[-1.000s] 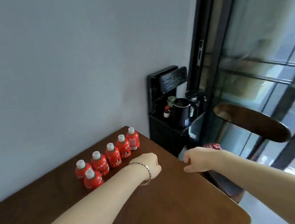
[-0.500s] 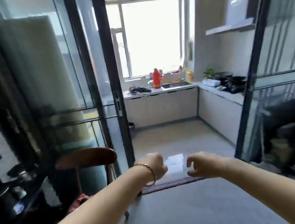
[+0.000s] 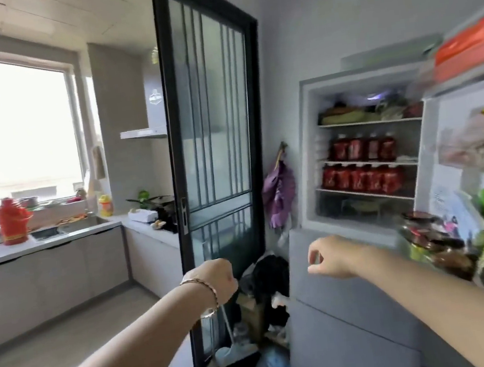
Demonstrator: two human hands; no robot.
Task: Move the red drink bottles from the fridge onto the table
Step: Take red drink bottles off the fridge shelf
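Note:
The fridge stands open at the right. Several red drink bottles line its middle shelf, and a second row of red bottles fills the shelf below. My left hand, with a bracelet on the wrist, is held out in front with its fingers curled and nothing in it. My right hand is also held out below the fridge opening, fingers loosely curled, holding nothing. Both hands are well short of the bottles. The table is out of view.
The open fridge door at the far right carries jars and packets. A black-framed glass sliding door stands left of the fridge, with bags and clutter on the floor at its foot. Beyond it lie a kitchen counter and a red thermos.
My view has swung right from the table with its red bottles, past the kitchen doorway, to the open fridge. Both hands stay held out in front, holding nothing.

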